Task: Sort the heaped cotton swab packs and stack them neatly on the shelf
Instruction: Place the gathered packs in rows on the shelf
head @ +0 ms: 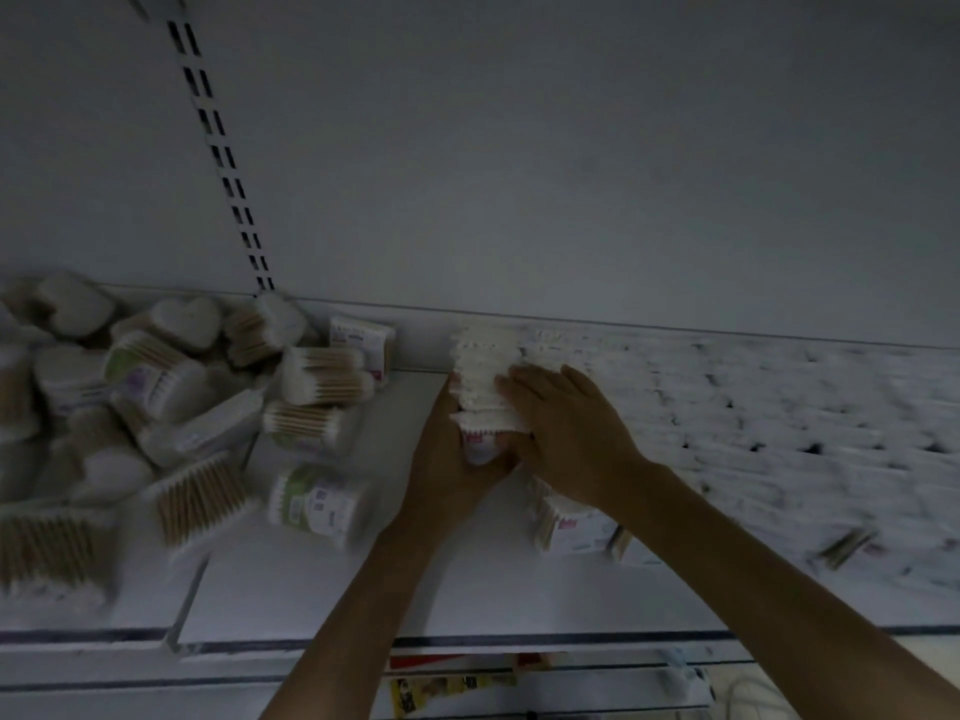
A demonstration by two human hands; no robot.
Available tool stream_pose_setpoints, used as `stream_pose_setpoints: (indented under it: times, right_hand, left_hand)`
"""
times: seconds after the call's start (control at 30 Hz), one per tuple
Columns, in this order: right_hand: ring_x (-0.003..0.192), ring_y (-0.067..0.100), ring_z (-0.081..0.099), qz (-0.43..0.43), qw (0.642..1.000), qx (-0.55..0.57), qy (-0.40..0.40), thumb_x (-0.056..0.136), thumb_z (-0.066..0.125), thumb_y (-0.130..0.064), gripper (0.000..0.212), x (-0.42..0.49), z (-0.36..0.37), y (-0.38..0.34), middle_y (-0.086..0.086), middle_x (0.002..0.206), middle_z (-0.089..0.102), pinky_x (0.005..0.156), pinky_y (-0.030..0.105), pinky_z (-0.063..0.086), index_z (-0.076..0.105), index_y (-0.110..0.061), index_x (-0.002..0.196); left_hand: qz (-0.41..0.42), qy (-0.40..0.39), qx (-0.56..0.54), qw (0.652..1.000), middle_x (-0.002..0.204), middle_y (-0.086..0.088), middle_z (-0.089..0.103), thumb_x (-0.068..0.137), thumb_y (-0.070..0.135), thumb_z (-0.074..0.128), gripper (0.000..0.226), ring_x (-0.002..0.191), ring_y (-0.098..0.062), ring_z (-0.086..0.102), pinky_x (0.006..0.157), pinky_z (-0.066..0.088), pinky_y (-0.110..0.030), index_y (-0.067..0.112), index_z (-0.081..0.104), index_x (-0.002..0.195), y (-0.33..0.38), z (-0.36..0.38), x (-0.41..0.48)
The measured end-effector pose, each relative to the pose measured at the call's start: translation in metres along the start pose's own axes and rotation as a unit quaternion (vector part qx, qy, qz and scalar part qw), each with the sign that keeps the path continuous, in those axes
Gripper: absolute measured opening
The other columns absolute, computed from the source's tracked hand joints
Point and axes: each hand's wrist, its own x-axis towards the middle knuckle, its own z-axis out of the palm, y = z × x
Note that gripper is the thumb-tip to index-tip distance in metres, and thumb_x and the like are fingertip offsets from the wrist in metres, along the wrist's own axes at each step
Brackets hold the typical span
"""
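Head view, close, down onto shelf

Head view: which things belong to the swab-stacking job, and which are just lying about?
Job: heap of loose packs; stack, gripped by the left hand and pressed by the right hand; finished rows; shelf.
Lying about: slotted upright; yellow-labelled goods below the shelf.
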Motion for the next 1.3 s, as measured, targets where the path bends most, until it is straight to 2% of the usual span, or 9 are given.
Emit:
stream_pose_setpoints:
  times: [0.1, 0.23, 0.4, 0.6, 0.73, 0.87, 0.97, 1.17, 1.3]
  right_hand:
    - [0.145, 0.016, 0.016, -0.002, 1.0, 0.022, -0.015, 0.095, 0.048, -0.043, 0.064, 0.003, 0.002, 0.004, 0.003, 0.158, 0.021, 0.117, 0.029, 0.002, 0.025, -0.019, 0.15]
    - [0.146, 0.011, 0.013, 0.01, 0.997, 0.065, -0.045, 0.096, 0.042, -0.051, 0.064, 0.001, -0.002, 0.01, -0.001, 0.158, 0.019, 0.116, 0.025, -0.002, 0.024, -0.021, 0.15]
    - [0.139, 0.022, 0.034, 0.137, 0.973, 0.131, 0.131, 0.092, 0.029, -0.048, 0.063, -0.029, 0.0, 0.011, 0.009, 0.148, 0.04, 0.116, 0.03, 0.01, 0.041, -0.012, 0.142]
    - [0.136, 0.022, 0.036, 0.206, 0.952, 0.108, 0.2, 0.098, 0.026, -0.045, 0.059, -0.067, 0.033, -0.025, 0.012, 0.143, 0.046, 0.116, 0.037, 0.015, 0.048, -0.007, 0.137]
    - [0.138, 0.022, 0.033, 0.218, 0.943, 0.116, 0.222, 0.098, 0.033, -0.042, 0.054, -0.073, 0.039, -0.04, 0.011, 0.146, 0.043, 0.117, 0.037, 0.014, 0.045, -0.008, 0.139]
    - [0.14, 0.021, 0.03, 0.227, 0.937, 0.126, 0.234, 0.095, 0.04, -0.038, 0.054, -0.083, 0.04, -0.055, 0.008, 0.149, 0.038, 0.118, 0.036, 0.012, 0.041, -0.01, 0.142]
    - [0.141, 0.019, 0.028, 0.236, 0.935, 0.122, 0.235, 0.096, 0.04, -0.04, 0.055, -0.093, 0.04, -0.063, 0.007, 0.15, 0.037, 0.118, 0.036, 0.011, 0.039, -0.011, 0.143]
    - [0.142, 0.02, 0.026, 0.238, 0.939, 0.117, 0.22, 0.097, 0.03, -0.051, 0.062, -0.108, 0.037, -0.062, 0.007, 0.151, 0.035, 0.117, 0.038, 0.01, 0.037, -0.012, 0.144]
    - [0.143, 0.016, 0.016, 0.219, 0.944, 0.122, 0.214, 0.095, 0.037, -0.046, 0.061, -0.117, 0.031, -0.054, 0.008, 0.154, 0.03, 0.117, 0.035, 0.004, 0.034, -0.012, 0.146]
  left_hand:
    - [-0.058, 0.012, -0.116, 0.991, 0.102, -0.004, 0.071, 0.08, 0.027, 0.052, 0.031, 0.086, -0.018, 0.069, 0.065, 0.056, -0.03, 0.017, 0.078, 0.095, -0.002, 0.0, 0.005]
    - [0.039, 0.027, 0.087, 0.995, 0.119, -0.007, 0.062, 0.081, 0.027, 0.067, 0.048, 0.104, -0.02, 0.063, 0.079, 0.054, -0.031, 0.011, 0.061, 0.126, -0.005, -0.009, 0.007]
    - [0.063, 0.046, 0.302, 0.95, 0.117, 0.01, 0.063, 0.059, 0.04, 0.086, 0.09, 0.109, -0.009, 0.062, 0.091, 0.049, -0.027, 0.007, 0.048, 0.134, -0.021, -0.014, 0.004]
    - [0.093, 0.022, 0.249, 0.964, 0.119, 0.005, 0.067, 0.059, 0.068, 0.078, 0.088, 0.113, -0.01, 0.062, 0.095, 0.052, -0.041, 0.011, 0.061, 0.123, -0.025, -0.018, 0.007]
    - [0.051, 0.055, 0.346, 0.935, 0.134, -0.011, 0.054, 0.056, 0.062, 0.077, 0.107, 0.124, -0.023, 0.052, 0.102, 0.045, -0.04, 0.006, 0.039, 0.139, -0.026, -0.018, -0.001]
    - [0.135, 0.014, 0.224, 0.965, 0.126, -0.01, 0.058, 0.068, 0.021, 0.086, 0.084, 0.119, -0.02, 0.057, 0.099, 0.049, -0.037, 0.0, 0.035, 0.132, -0.015, -0.013, -0.001]
    - [0.158, 0.019, 0.188, 0.969, 0.131, -0.008, 0.054, 0.071, 0.031, 0.083, 0.086, 0.123, -0.022, 0.054, 0.101, 0.048, -0.043, 0.009, 0.031, 0.136, -0.013, -0.016, 0.0]
    - [0.121, 0.093, 0.231, 0.961, 0.158, -0.007, 0.019, 0.072, 0.039, 0.081, 0.113, 0.144, -0.015, 0.021, 0.107, 0.023, -0.007, 0.015, 0.003, 0.15, -0.016, -0.014, -0.016]
    - [0.124, 0.125, 0.283, 0.943, 0.153, 0.023, 0.004, 0.077, 0.04, 0.066, 0.099, 0.14, 0.013, 0.007, 0.114, 0.009, -0.011, 0.024, 0.001, 0.15, -0.01, -0.002, -0.052]
